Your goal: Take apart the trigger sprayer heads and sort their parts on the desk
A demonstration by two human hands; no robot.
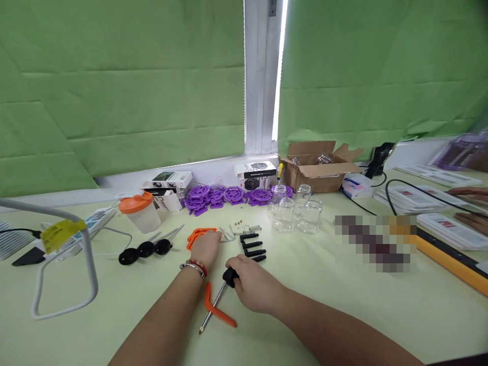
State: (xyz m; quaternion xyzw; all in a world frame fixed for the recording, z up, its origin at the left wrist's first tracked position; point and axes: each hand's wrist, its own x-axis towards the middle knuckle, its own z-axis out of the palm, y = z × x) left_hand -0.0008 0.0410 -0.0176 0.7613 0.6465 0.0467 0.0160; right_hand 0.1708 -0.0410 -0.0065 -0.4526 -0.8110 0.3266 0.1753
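My right hand (255,282) is closed round the black knob (230,277) of a metal shaft (219,296) with a brass-coloured tip. The shaft slants down toward me, crossing a bent orange piece (224,316). My left hand (206,246) reaches to the orange parts (199,234), beside some thin metal pins (227,235); its fingers look bent together, and what they hold is hidden. Right of it lie several springs (249,230), tiny brass-coloured pieces (238,222) and black crank-shaped parts (254,245). Three more black knobs (145,249) with metal shafts lie to the left.
Behind are purple wheel-shaped parts (234,194), glass jars (283,216), printed boxes (173,179) and a cardboard box (318,170). A lidded cup (141,213) and a white tube frame (93,274) stand left. Another person's hands (473,221) are at far right, near white packs (453,231).
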